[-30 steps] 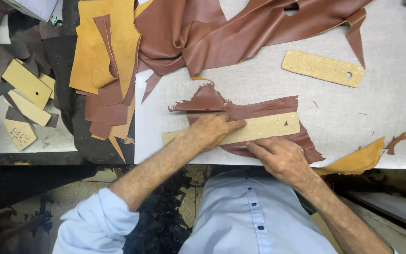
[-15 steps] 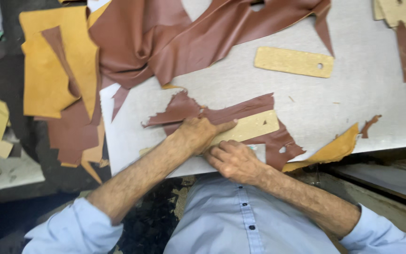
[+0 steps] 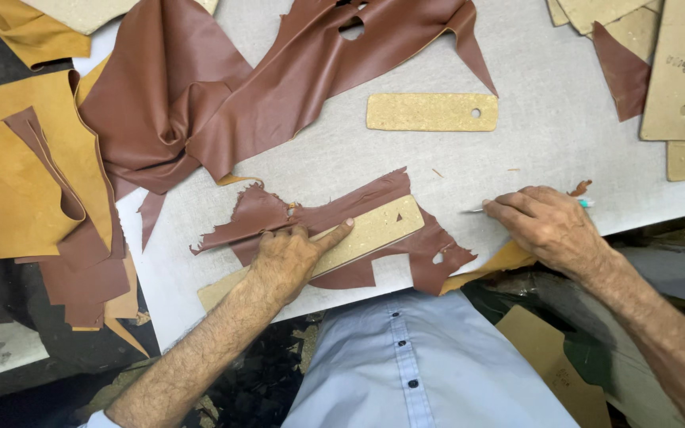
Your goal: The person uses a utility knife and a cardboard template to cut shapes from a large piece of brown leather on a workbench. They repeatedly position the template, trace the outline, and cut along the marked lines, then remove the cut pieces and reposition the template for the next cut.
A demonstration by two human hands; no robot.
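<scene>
The left hand (image 3: 291, 257) presses a tan template (image 3: 358, 238) flat onto a ragged brown leather scrap (image 3: 323, 214) on the desk (image 3: 517, 158). At three o'clock from it, the right hand (image 3: 549, 226) grips a thin knife (image 3: 476, 210). A second template (image 3: 430, 112) lies at twelve o'clock.

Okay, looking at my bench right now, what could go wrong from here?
The left hand pins the long card template on the brown leather scrap by its near end only, so the far end might shift. The right hand holds a thin blade tool off to the side; sweeping it back could nick the left fingers.
</scene>
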